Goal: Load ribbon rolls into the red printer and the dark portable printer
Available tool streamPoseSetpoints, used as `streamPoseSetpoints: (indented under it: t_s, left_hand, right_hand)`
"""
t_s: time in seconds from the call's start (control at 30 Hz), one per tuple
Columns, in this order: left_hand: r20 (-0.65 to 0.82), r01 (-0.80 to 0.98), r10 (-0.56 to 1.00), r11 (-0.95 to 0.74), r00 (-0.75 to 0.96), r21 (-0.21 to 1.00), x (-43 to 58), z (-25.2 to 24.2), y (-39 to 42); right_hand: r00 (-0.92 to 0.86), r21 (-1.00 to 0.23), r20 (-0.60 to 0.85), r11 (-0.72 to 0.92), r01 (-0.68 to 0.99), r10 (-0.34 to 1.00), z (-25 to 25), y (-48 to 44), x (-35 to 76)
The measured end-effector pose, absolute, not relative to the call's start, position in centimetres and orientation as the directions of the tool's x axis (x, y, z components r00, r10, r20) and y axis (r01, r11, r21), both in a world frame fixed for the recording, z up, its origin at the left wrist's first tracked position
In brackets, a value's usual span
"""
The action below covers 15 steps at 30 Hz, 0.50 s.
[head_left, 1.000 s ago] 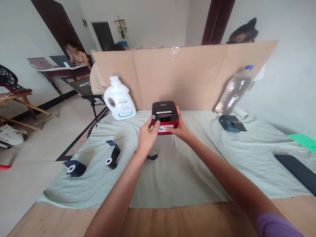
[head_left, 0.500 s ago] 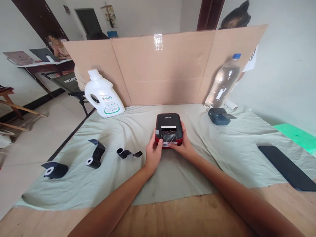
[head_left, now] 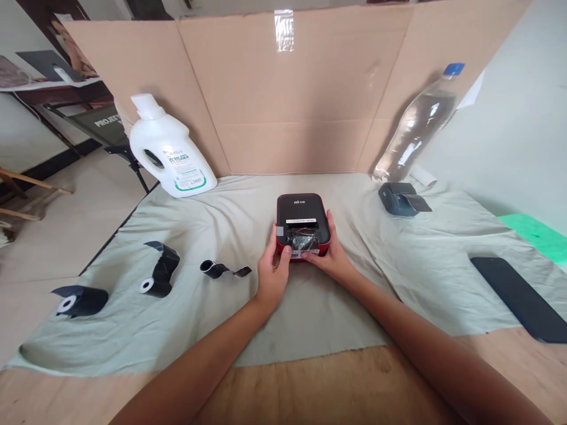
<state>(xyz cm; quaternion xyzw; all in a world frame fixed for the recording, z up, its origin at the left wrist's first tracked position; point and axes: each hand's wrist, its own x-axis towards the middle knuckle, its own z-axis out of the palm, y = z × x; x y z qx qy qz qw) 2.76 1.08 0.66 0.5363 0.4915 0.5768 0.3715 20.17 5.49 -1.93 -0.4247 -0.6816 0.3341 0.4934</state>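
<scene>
A small black and red label printer (head_left: pixel 302 216) sits on the pale green cloth (head_left: pixel 221 330) in the middle of the table. My left hand (head_left: pixel 273 274) grips its near left corner, thumb on top. My right hand (head_left: pixel 333 258) wraps its near right side, fingers curled against the casing. The printer's front slot shows a crinkled dark strip between my thumbs. Left of my hands lie a loose black strip (head_left: pixel 221 270) and two dark rolls (head_left: pixel 159 276) (head_left: pixel 77 300).
A white detergent jug (head_left: pixel 170 154) stands back left and a clear water bottle (head_left: pixel 416 131) leans back right against a cardboard screen (head_left: pixel 292 88). A dark blue printer (head_left: pixel 402 198) and a black phone (head_left: pixel 518 295) lie to the right. Bare wood lines the near edge.
Both hands have drawn the printer from the back of the cloth toward me and set it at the middle. The view has tilted down and closer.
</scene>
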Motion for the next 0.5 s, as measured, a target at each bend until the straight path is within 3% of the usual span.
streamPoseSetpoints:
  t_s: [0.17, 0.5]
  left_hand:
    - [0.276, 0.107, 0.95, -0.263, -0.146, 0.959, 2.63, -0.05, 1.15]
    - [0.303, 0.101, 0.945, -0.291, -0.124, 0.951, 2.32, -0.09, 1.22]
  right_hand:
    - [-0.152, -0.883, 0.388, 0.414, 0.219, 0.909, -1.82, 5.36, 20.08]
    - [-0.117, -0.858, 0.386, 0.402, 0.32, 0.915, -1.31, 4.72, 19.88]
